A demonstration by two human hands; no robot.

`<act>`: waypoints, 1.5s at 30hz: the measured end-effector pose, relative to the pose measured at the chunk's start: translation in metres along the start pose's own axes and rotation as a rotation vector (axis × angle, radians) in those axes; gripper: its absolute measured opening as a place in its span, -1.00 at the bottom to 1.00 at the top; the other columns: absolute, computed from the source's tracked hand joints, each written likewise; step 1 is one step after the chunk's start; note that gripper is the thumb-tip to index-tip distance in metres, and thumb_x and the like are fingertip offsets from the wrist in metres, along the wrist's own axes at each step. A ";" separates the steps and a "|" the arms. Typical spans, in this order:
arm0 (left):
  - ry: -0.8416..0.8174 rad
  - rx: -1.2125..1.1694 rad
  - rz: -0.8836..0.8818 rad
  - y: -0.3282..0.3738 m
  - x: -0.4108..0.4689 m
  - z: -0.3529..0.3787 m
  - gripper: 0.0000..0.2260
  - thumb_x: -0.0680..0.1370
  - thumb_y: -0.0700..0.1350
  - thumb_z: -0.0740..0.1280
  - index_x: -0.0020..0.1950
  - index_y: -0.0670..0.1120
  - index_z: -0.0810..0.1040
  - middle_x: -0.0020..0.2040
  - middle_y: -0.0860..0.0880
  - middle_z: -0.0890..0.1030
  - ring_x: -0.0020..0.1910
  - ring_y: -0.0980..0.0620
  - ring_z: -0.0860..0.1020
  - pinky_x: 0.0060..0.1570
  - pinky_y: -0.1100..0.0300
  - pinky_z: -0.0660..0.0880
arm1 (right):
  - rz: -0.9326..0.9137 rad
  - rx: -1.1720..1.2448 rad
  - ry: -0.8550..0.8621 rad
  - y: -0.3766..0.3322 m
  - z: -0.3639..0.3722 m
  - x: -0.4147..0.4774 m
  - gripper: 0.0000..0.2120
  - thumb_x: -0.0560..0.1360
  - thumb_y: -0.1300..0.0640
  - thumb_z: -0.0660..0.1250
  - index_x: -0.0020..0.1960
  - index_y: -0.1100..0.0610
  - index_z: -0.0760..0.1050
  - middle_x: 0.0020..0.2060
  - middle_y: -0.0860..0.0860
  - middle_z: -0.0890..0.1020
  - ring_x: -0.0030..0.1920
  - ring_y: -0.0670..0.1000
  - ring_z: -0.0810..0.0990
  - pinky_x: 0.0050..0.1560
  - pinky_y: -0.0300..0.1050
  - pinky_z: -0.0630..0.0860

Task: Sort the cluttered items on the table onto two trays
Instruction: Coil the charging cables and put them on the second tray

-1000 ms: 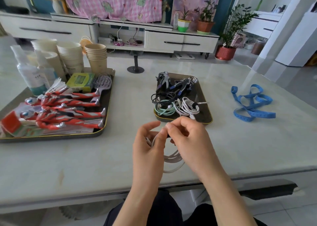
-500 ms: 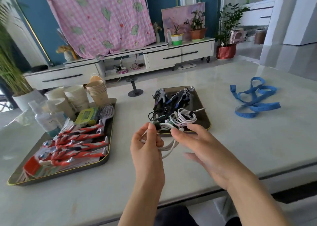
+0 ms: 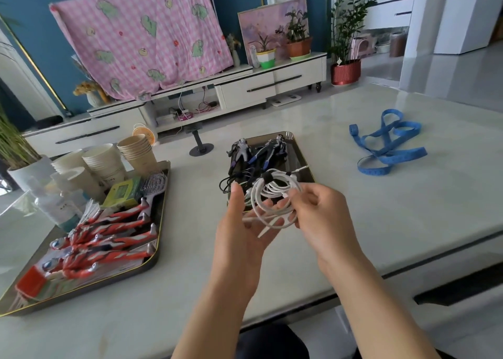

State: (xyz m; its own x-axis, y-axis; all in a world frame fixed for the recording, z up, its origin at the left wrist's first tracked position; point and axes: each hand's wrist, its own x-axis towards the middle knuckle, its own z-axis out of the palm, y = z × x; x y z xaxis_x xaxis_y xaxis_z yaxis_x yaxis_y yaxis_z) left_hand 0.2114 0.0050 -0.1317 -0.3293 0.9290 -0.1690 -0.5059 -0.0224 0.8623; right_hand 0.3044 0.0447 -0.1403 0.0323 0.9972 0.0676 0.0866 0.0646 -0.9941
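The white charging cable, wound into a loose coil, is in the air between both hands, over the near edge of the small dark tray. The right hand pinches the coil's right side with curled fingers. The left hand lies open beneath it, palm turned inward, thumb raised and clear of the cable, and the loops rest across its fingers. One loose end of the cable hangs below the coil.

Hands and coil hide the tray's near rim and part of its load. Just behind the held coil, on the tray, lies a second white cable bound with a dark tie; the two coils overlap in the view and are hard to separate. To its left is a tangled black cable, and at the far end lie two dark action figures side by side.

Well off to the right, a blue measuring tape lies in loose loops on the pale table. To the left stands a larger tray with red and silver action figures, a green box, a hairbrush and stacks of paper cups; a clear bottle stands at its far left corner.

Beyond the table, a pink checked cloth hangs above a white cabinet bearing potted plants.
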 end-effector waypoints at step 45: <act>-0.362 2.152 0.346 -0.019 0.211 0.020 -0.47 0.63 0.13 -0.17 0.54 -0.11 -0.01 0.56 -0.07 -0.10 0.53 -0.06 -0.13 0.44 -0.12 -0.16 | -0.105 -0.426 0.373 0.009 -0.046 0.202 -0.78 0.50 0.29 0.16 -0.14 0.41 0.52 -0.20 0.32 0.59 -0.24 0.15 0.46 -0.33 -0.11 0.26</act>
State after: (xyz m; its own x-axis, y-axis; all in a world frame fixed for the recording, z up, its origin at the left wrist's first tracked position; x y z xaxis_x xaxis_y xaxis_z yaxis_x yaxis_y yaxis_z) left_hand 0.1675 0.2087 -0.1747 0.0621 0.9942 -0.0876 0.9960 -0.0674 -0.0589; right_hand 0.3578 0.2453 -0.1312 0.3439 0.9005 0.2662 0.4990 0.0649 -0.8642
